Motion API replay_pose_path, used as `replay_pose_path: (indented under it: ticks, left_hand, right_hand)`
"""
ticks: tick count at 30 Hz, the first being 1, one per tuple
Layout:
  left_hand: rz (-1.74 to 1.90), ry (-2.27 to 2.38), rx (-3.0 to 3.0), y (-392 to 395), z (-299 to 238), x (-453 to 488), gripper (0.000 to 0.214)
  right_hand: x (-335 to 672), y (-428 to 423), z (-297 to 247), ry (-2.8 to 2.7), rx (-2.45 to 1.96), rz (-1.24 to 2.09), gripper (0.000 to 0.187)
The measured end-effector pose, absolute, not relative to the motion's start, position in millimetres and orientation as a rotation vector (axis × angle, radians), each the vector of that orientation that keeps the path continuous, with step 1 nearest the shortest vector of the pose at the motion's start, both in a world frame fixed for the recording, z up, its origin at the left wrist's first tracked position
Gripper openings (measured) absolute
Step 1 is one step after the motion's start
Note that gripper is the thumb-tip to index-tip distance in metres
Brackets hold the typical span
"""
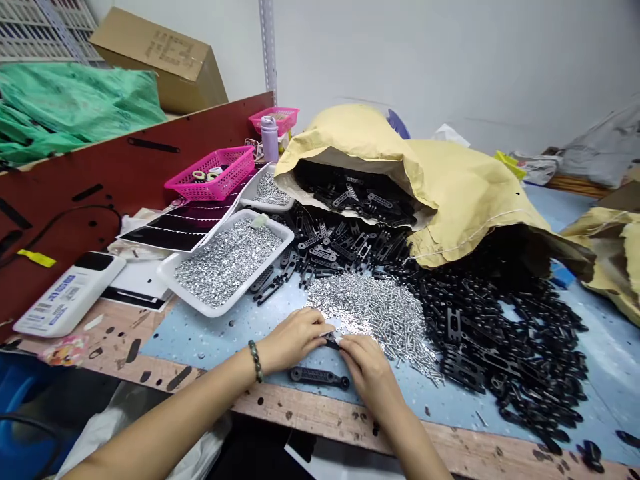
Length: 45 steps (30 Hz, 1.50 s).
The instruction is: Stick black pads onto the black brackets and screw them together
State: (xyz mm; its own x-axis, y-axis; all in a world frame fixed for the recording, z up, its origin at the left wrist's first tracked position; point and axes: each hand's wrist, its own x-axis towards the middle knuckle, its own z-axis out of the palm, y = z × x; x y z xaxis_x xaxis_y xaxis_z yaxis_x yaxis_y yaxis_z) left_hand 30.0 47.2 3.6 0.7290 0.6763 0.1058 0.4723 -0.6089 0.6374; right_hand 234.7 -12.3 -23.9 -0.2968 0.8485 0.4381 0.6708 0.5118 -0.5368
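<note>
My left hand (295, 339), with a beaded bracelet at its wrist, is closed in a pinch on a small black plastic part (331, 340). Pinching the same part from the other side is my right hand (367, 367). Fingers cover most of it, so its full shape is hidden. Just below, a long black slotted arm (317, 377) with a round end lies on the blue tabletop. Beyond my fingertips spreads a silvery heap of screws (390, 313), with small nuts (330, 293) along its left side.
A white tray (225, 267) of small metal nuts stands left. Black plastic parts (510, 360) are piled right, spilling from yellow paper sacks (470, 193). A pink basket (215, 173), a purple bottle (269, 139) and a red-brown partition (75, 173) stand farther back left.
</note>
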Motion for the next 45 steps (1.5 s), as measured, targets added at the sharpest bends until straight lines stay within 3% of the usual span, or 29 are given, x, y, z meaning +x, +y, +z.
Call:
replay_pose_path:
  ticks: [5, 36, 45]
  left_hand:
    - [0.310, 0.821, 2.447, 50.4, 9.0, 19.3, 0.036]
    - [0.233, 0.837, 2.239, 49.5, 22.3, 14.3, 0.022]
    - [0.246, 0.963, 2.153, 20.5, 22.6, 15.7, 0.021]
  right_hand:
    - [226.3, -14.2, -29.5, -2.072, -1.192, 0.305, 0.022]
    - [230.7, -23.4, -18.7, -2.145, -1.154, 0.521, 0.016]
    - [168.5, 82.7, 5.6, -1.991, -1.590, 0.163, 0.021]
